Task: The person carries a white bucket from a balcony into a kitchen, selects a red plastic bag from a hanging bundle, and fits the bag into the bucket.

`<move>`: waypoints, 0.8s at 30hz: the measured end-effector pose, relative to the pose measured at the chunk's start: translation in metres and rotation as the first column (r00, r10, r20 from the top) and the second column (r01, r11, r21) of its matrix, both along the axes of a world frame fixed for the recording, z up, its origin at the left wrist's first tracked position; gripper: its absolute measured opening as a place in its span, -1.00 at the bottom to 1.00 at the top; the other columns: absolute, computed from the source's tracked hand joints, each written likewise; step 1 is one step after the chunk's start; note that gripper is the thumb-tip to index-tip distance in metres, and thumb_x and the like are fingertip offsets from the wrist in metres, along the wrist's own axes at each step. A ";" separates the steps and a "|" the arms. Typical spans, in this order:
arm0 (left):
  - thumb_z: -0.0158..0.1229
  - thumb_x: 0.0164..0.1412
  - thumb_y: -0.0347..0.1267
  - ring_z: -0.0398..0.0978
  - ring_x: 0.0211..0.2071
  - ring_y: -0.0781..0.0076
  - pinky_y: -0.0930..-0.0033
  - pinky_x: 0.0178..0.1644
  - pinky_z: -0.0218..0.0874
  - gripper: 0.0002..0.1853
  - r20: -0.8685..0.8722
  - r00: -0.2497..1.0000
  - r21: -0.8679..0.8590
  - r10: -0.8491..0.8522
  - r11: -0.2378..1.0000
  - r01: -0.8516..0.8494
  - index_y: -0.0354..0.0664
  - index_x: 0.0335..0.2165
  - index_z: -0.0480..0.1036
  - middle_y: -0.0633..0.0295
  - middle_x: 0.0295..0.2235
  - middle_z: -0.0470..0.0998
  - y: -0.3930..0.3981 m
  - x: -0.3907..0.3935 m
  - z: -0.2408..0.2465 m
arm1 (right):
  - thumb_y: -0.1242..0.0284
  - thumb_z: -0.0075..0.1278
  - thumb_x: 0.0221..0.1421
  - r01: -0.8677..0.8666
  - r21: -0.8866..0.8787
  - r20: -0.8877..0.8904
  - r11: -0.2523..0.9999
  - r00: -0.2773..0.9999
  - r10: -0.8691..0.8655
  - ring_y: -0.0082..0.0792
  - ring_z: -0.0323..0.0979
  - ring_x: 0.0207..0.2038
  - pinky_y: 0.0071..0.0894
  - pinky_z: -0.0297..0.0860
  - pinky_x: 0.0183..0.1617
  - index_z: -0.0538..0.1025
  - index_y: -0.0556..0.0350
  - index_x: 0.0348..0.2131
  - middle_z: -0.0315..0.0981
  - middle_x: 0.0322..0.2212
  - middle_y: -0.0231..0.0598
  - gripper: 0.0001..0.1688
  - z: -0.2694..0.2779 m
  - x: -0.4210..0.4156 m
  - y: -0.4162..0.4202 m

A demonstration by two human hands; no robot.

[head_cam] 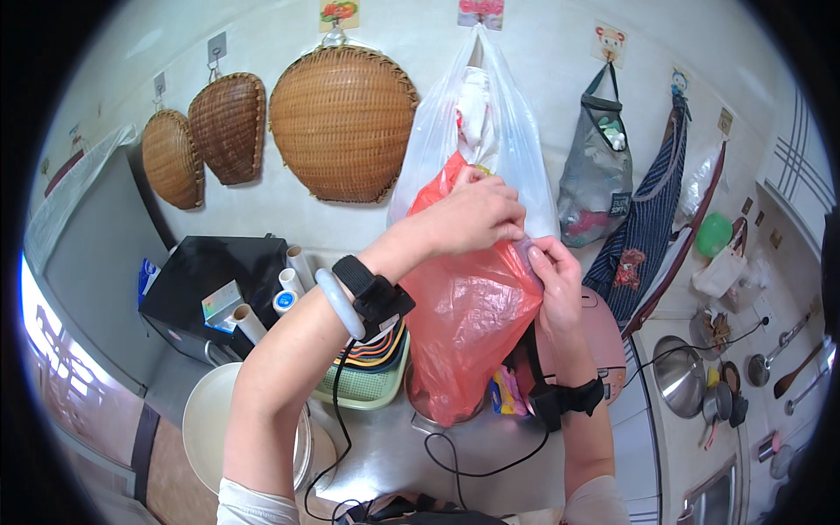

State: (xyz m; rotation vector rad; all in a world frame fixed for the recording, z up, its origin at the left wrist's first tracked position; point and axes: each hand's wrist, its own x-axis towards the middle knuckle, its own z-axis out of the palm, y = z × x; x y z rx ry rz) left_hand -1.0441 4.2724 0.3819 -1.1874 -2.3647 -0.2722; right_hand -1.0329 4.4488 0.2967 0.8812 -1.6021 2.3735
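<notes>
A red plastic bag point(469, 308) hangs from my two hands in front of the wall, its lower end down over a metal pot point(420, 408) on the steel counter. My left hand point(482, 203) grips the bag's upper edge, the fingers curled into the thin plastic. At the bag's right side, my right hand point(554, 275) pinches a corner between thumb and fingers. Just behind the bag, a large translucent white plastic bag point(518, 151) hangs from a wall hook, with white crumpled material inside. What the red bag holds, if anything, cannot be made out.
Woven bamboo baskets point(344, 125) hang at left, above a black oven point(210, 275). A mesh bag point(594, 177) and a striped apron point(646, 223) hang at right. Green and stacked colored baskets point(367, 387), a pink appliance point(607, 328) and a white bucket point(213, 420) surround the counter point(374, 459). Cables trail from both wrists.
</notes>
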 end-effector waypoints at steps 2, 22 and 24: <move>0.06 0.08 -0.33 0.32 -0.30 0.38 0.29 -0.07 -0.08 -0.88 0.097 0.993 0.096 -0.063 0.994 0.054 -0.13 -0.49 0.39 0.29 -0.45 0.38 0.006 0.001 0.007 | 0.56 -0.16 0.14 -0.002 -0.007 0.015 1.000 1.000 0.002 -0.74 0.32 -0.42 -0.74 0.26 -0.30 0.40 0.25 -0.37 0.40 -0.45 -0.42 -0.90 0.006 0.001 0.004; -0.11 0.21 -0.40 0.34 -0.38 0.48 0.46 -0.21 0.19 -0.76 0.266 0.941 0.373 -0.210 0.922 0.100 -0.30 -0.24 0.41 0.21 -0.43 0.42 0.002 -0.005 0.018 | 0.52 -0.19 0.13 -0.029 -0.007 -0.048 1.000 0.998 0.028 -0.77 0.24 -0.48 -0.75 0.19 -0.38 0.39 0.22 -0.43 0.35 -0.51 -0.49 -0.86 0.024 -0.010 0.011; -0.11 0.20 -0.44 0.31 -0.39 0.52 0.50 -0.22 0.18 -0.78 0.347 0.917 0.415 -0.199 0.909 0.040 -0.30 -0.23 0.41 0.25 -0.44 0.40 0.002 -0.002 0.022 | 0.52 -0.20 0.14 0.000 -0.007 -0.054 1.000 0.999 0.000 -0.77 0.22 -0.49 -0.76 0.18 -0.39 0.39 0.21 -0.43 0.34 -0.52 -0.49 -0.85 0.026 -0.009 0.011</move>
